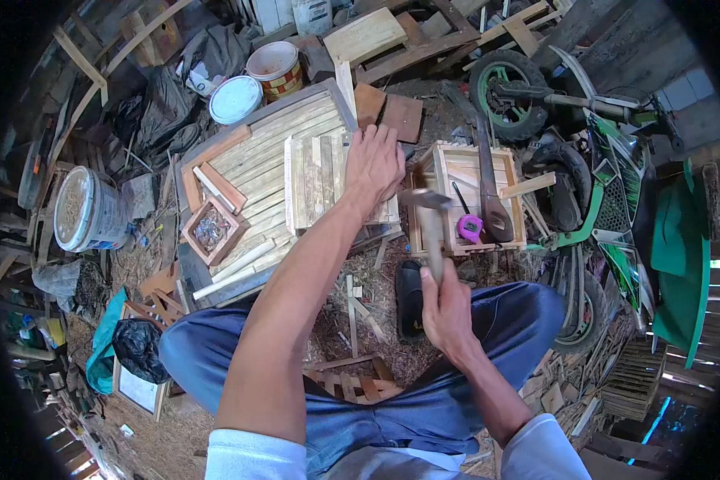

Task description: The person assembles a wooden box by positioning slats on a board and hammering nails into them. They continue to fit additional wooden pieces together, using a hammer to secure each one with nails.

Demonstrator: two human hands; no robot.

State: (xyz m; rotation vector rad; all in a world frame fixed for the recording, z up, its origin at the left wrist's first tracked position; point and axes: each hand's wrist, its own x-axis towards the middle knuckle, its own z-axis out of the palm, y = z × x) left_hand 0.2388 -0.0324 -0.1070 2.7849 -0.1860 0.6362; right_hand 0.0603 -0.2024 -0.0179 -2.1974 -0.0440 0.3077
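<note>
My right hand [446, 310] is wrapped round the handle of a hammer [434, 236]. The hammer stands raised, its slightly blurred metal head just right of a small slatted wooden panel [312, 180]. Over that panel's right side lies my left hand [374, 166], fingers bent and close together as they grip its edge; the fingertips are partly hidden. Beneath the panel is a larger slatted wooden board [248, 160] with a dark frame. On the board rest a small wooden box of nails [213, 230] and loose wood strips [234, 270].
Right of the hammer, a wooden crate [520, 212] holds a pink tape measure [470, 228] and a dark wooden tool [492, 176]. A green motorbike [608, 208] stands at right. Buckets [274, 68] and a white pail [92, 212] stand at left. Wood scraps litter the ground.
</note>
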